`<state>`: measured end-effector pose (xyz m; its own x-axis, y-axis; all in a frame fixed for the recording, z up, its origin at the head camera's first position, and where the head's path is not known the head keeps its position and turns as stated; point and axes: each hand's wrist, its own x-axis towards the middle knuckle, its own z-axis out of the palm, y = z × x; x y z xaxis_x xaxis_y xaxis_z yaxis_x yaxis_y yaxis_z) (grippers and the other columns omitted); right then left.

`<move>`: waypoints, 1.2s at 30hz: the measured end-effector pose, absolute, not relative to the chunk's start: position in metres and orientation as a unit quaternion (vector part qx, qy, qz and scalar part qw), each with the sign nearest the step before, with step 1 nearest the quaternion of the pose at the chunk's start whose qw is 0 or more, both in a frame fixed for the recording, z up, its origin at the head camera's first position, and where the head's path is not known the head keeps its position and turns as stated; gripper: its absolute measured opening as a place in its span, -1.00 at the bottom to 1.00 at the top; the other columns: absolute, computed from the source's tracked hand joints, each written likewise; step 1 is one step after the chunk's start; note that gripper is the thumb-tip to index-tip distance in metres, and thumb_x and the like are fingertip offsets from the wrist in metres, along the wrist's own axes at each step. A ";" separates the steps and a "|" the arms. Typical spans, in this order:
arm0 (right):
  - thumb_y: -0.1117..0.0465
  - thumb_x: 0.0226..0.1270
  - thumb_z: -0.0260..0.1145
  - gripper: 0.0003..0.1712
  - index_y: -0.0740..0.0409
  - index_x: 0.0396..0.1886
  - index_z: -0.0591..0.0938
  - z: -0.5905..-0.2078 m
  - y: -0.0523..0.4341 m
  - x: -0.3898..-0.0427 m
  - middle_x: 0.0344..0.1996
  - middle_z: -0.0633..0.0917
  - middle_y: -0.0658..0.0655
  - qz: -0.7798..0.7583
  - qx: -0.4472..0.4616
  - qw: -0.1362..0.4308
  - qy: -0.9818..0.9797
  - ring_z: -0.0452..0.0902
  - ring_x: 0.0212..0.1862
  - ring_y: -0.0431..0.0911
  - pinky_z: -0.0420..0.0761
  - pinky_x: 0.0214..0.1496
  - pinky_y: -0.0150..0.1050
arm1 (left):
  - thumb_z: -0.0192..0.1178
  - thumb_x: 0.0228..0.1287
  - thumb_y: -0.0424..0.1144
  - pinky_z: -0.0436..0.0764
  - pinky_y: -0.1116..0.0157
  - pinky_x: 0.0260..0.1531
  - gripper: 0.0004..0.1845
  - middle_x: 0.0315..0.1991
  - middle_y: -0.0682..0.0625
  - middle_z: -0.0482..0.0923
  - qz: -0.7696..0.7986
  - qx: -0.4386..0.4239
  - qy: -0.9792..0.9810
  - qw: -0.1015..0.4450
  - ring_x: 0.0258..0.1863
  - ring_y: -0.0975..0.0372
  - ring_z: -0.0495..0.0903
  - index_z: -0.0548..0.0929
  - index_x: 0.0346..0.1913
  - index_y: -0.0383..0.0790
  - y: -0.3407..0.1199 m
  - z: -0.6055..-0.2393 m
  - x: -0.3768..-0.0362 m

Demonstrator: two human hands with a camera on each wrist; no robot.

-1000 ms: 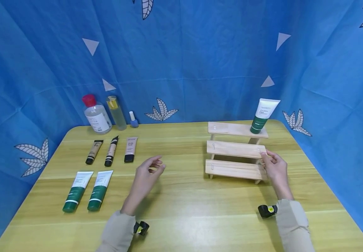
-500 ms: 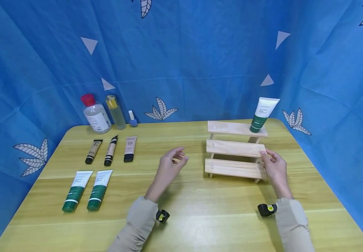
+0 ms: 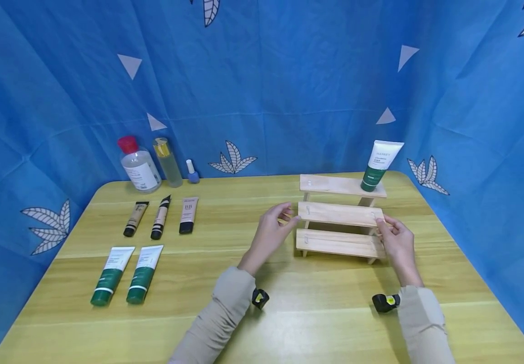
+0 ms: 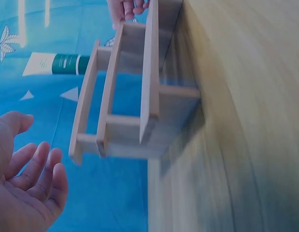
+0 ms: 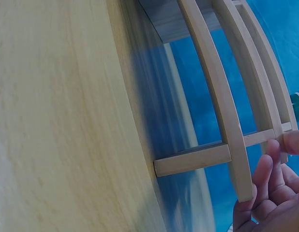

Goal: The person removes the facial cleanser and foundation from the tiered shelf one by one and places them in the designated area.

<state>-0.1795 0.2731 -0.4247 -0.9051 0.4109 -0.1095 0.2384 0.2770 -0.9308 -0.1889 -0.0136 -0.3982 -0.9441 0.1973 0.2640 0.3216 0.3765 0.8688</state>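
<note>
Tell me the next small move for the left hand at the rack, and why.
Probably close the left hand onto the left end of the rack. The right hand holds the right end, while the left wrist view shows the left fingers open and short of the wood.

Pale wooden three-step rack (image 3: 339,216) upright on table's right half, green-white tube (image 3: 379,165) standing on top step.
</note>
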 end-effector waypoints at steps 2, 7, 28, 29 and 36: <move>-0.06 0.40 0.11 -0.33 0.29 0.34 0.35 -0.425 0.273 -0.180 -0.55 0.54 -0.27 0.567 -0.203 0.078 -0.794 0.45 -0.46 -0.39 0.46 -0.42 -0.51 | 0.22 0.29 -0.21 0.58 0.34 -0.19 -0.57 -0.10 -0.15 0.60 -0.538 -0.166 -0.824 0.055 -0.14 0.11 0.58 0.52 0.17 -0.33 -0.005 -0.396 -0.192; -0.06 0.41 0.11 -0.34 0.28 0.33 0.36 -0.425 0.274 -0.180 -0.56 0.54 -0.28 0.562 -0.203 0.080 -0.798 0.44 -0.47 -0.39 0.45 -0.44 -0.51 | 0.20 0.31 -0.18 0.56 0.39 -0.15 -0.56 -0.11 -0.07 0.60 -0.529 -0.182 -0.828 0.041 -0.17 0.20 0.57 0.52 0.20 -0.26 0.015 -0.390 -0.196; -0.08 0.40 0.10 -0.31 0.30 0.34 0.34 -0.427 0.274 -0.181 -0.55 0.54 -0.28 0.569 -0.206 0.073 -0.793 0.47 -0.47 -0.40 0.50 -0.40 -0.50 | 0.22 0.29 -0.20 0.50 0.55 -0.34 -0.57 -0.10 -0.10 0.62 -0.535 -0.192 -0.822 0.045 -0.26 0.27 0.59 0.53 0.19 -0.24 0.076 -0.370 -0.224; -0.08 0.40 0.10 -0.31 0.29 0.34 0.34 -0.427 0.274 -0.181 -0.56 0.54 -0.29 0.568 -0.205 0.073 -0.793 0.47 -0.47 -0.40 0.50 -0.40 -0.50 | 0.22 0.29 -0.19 0.49 0.55 -0.34 -0.57 -0.11 -0.09 0.62 -0.532 -0.189 -0.824 0.046 -0.26 0.28 0.58 0.53 0.19 -0.23 0.078 -0.370 -0.226; -0.06 0.41 0.11 -0.32 0.31 0.33 0.34 -0.427 0.274 -0.181 -0.57 0.54 -0.29 0.571 -0.201 0.078 -0.792 0.46 -0.48 -0.40 0.48 -0.42 -0.51 | 0.21 0.30 -0.15 0.48 0.54 -0.30 -0.57 -0.13 -0.04 0.62 -0.496 -0.195 -0.844 0.063 -0.25 0.28 0.60 0.53 0.19 -0.23 0.090 -0.361 -0.239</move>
<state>-0.1813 0.2739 -0.4271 -0.9072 0.4070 -0.1066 0.2297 0.2668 -0.9360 -0.2387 0.0902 -0.3615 -0.9157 0.2670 0.3002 0.3922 0.4319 0.8122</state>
